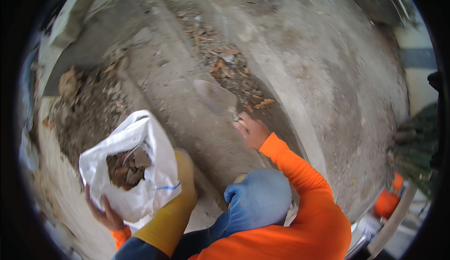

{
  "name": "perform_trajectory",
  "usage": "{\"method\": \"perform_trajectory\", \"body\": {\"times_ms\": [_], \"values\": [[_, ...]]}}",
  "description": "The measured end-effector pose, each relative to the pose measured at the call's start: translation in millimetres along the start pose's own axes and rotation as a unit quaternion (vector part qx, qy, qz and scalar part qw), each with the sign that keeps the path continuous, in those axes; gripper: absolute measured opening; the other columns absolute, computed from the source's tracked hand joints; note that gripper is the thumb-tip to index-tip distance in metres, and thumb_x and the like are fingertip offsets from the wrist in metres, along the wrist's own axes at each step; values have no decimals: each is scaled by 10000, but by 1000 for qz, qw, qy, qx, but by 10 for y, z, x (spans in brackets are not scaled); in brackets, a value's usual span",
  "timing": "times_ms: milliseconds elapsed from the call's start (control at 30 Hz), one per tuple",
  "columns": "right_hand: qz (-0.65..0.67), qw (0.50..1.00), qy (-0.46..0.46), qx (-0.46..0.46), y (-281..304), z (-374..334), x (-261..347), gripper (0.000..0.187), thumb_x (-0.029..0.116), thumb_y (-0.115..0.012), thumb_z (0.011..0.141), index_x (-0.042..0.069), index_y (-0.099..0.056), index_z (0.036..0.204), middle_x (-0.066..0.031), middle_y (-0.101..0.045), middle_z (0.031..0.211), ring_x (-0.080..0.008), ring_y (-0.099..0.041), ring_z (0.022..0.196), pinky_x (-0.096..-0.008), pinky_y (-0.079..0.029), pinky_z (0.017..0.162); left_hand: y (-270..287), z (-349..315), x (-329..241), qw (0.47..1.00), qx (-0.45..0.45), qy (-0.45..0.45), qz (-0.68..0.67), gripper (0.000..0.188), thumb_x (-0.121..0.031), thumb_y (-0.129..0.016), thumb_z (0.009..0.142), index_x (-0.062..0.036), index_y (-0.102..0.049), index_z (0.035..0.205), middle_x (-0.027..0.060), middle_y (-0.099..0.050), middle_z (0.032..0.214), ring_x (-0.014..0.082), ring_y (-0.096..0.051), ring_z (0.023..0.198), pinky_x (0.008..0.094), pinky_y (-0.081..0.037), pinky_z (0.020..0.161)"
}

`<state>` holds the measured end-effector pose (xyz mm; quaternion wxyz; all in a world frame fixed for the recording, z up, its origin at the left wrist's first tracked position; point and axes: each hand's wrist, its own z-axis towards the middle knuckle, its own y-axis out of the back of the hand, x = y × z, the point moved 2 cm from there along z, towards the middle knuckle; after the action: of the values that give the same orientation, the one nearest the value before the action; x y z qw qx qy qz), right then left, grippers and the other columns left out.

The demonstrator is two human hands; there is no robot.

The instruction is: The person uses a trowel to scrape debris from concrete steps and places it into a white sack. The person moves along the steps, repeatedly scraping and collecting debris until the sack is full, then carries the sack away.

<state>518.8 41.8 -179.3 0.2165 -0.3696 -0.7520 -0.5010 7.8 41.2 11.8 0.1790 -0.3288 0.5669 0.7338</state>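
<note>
Over dusty ground [161, 91]: right hand [253, 131] clenches grey leaf-shaped trowel [216, 97].
Left hand [107, 213] grips crumpled white sack [151, 190]; slackening could spill brown rubble [129, 169].

One trowel [216, 96], one sack [159, 168]

The white sack [161, 166], crumpled and marked with a blue stripe, gapes open. Inside the sack lie brown and grey rubble chunks [125, 170]. Ahead and right of the sack is a blurred trowel [216, 97], its broad blade nearer the sack than its pale handle.
</note>
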Motion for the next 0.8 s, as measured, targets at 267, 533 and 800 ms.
{"method": "perform_trajectory", "body": {"times_ms": [267,533,800], "values": [[-117,931,-346,9,-615,-1236,-2912,480,493,-537,1020,106,-592,1299,-285,-697,1099,-521,-636,1050,-572,-516,933,8,-5,-20,998,6,23,65,540,-261,-575,1010,-20,-490,1486,187,-499,1480,323,-506,1321,439,-442,1086],[13,955,-277,-108,-982,1214,-2452,390,433,-514,1023,138,-599,1263,-258,-668,1180,-507,-607,1114,-585,-491,971,-19,-20,-120,999,5,26,41,544,-184,-574,977,-3,-488,1483,184,-494,1494,323,-497,1340,442,-432,1092],[42,971,-198,-124,-695,851,-2073,387,480,-557,1007,101,-564,1084,-310,-654,1118,-572,-565,1085,-616,-466,912,-69,-65,-192,998,-1,55,18,557,-190,-577,964,-11,-481,1484,204,-480,1489,338,-498,1329,453,-443,1082]]}}
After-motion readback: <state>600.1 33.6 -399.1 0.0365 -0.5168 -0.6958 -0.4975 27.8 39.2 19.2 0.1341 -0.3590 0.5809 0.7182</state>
